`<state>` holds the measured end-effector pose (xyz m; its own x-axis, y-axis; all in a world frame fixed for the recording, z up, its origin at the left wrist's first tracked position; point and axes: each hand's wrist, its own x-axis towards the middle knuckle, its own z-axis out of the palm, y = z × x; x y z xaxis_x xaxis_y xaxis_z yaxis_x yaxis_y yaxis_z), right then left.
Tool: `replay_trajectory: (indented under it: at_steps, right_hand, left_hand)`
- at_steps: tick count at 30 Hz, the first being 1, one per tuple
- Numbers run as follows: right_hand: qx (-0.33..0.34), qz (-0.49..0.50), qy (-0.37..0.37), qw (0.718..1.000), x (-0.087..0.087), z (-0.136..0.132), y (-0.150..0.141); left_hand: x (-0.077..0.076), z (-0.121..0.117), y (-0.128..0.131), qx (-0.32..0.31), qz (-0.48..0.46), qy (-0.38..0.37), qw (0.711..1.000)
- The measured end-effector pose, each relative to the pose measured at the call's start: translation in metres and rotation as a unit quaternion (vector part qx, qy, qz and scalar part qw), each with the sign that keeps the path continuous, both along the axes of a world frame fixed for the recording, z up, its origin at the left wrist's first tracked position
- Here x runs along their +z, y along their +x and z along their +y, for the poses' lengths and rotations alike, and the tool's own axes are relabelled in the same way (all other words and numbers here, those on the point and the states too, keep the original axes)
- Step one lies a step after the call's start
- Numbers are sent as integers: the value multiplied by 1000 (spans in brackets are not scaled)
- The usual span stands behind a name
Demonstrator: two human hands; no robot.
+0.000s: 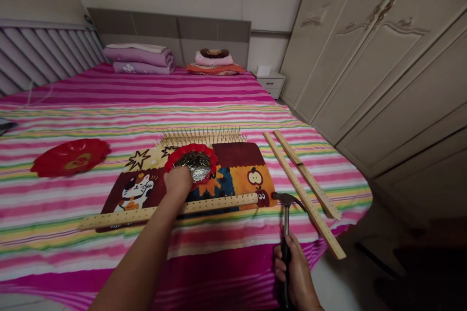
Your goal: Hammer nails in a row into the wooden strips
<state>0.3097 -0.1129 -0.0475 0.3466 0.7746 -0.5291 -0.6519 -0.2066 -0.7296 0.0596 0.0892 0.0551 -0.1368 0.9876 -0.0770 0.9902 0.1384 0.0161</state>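
Observation:
My left hand (178,181) reaches over a long wooden strip (168,211) into a red dish (190,160) full of shiny nails (197,161); its fingers are curled down among the nails and hidden. My right hand (296,272) is wrapped round the handle of a hammer (285,214), whose head rests near the strip's right end. The strip lies across a colourful cartoon mat (237,165) on the striped bed.
A strip bristling with nails (202,135) lies behind the dish. Two more wooden strips (302,184) lie at an angle by the bed's right edge. A red plate (71,156) sits at left. Folded bedding (140,58) is at the headboard; wardrobe doors (383,48) stand at right.

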Motion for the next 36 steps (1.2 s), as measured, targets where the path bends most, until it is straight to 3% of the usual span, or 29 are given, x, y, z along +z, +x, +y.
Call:
replay_trajectory:
  at_steps: [13, 17, 19, 22, 24, 26, 30, 36]
  right_hand:
    - [7, 13, 5, 1000, 0, 0, 2]
    - [8, 7, -2, 1000, -1, 0, 2]
    - [8, 5, -1, 1000, -1, 0, 2]
    - [9, 4, -3, 1000, 2, 0, 1]
    - [12, 3, -8, 1000, 3, 0, 1]
    - [16, 4, -7, 1000, 5, 0, 1]
    - [14, 7, 2, 1000, 5, 0, 2]
    - [17, 10, 2, 1000, 6, 0, 3]
  left_hand:
    - [6, 6, -7, -19, -15, -45, 999]
    - [6, 1, -16, -27, -115, 16, 993]
    - [6, -6, -21, -22, -262, 45, 964]
    - [7, -21, -24, 0, -514, 34, 857]
    - [9, -31, -21, 15, -611, 11, 791]
    - [10, -40, -18, 24, -656, -5, 755]
    - [7, -51, -7, 31, -678, -15, 734]
    - [-23, -61, 12, 38, -650, -19, 759]
